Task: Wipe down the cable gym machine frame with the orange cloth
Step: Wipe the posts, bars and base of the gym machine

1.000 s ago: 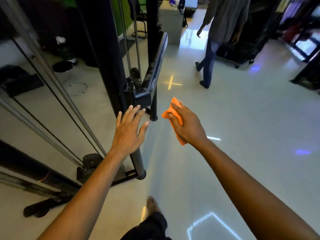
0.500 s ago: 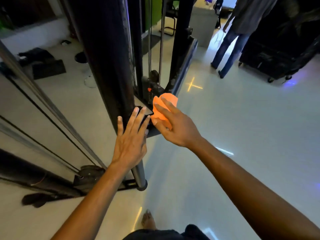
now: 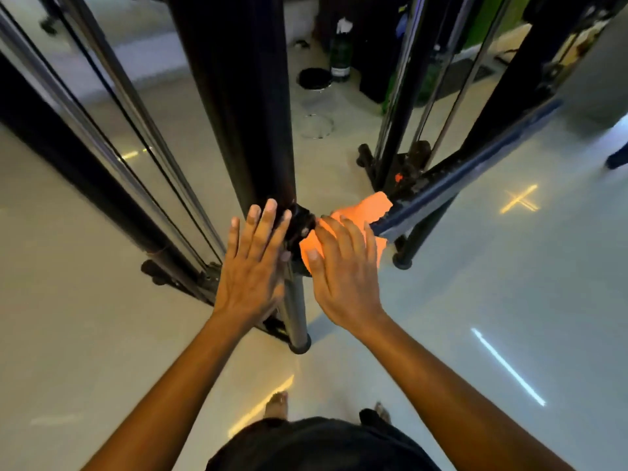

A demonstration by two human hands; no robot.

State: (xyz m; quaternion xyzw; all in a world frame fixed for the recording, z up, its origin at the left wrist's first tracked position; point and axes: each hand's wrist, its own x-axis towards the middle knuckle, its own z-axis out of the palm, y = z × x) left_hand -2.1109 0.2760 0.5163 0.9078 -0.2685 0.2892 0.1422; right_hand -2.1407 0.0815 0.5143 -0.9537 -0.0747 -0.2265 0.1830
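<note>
Orange cloth (image 3: 360, 219) lies pressed under the right hand (image 3: 346, 266), whose fingers are spread nearly straight on top of it, flattening it against the near end of a dark bar (image 3: 475, 164) of the cable machine frame. Part of the cloth shows beyond the fingertips, draped over the bar's end, and part shows beside the thumb. Just to its left, the left hand (image 3: 253, 263) lies flat with straight fingers against the thick black post (image 3: 238, 96), holding nothing; its fingertips reach a black knob-like joint (image 3: 300, 222) between the two hands. Below the hands a slimmer grey leg (image 3: 295, 311) of the frame runs down to a round foot on the pale glossy floor (image 3: 475, 300). Thin cables and chrome rods (image 3: 112, 96) slant down on the left, and more rods (image 3: 438, 79) stand on the right behind the bar. Farther back, a dark bottle (image 3: 341, 49) stands on the floor near a round black disc (image 3: 315, 78). A yellow cross of light (image 3: 520, 199) shows on the floor at right.
</note>
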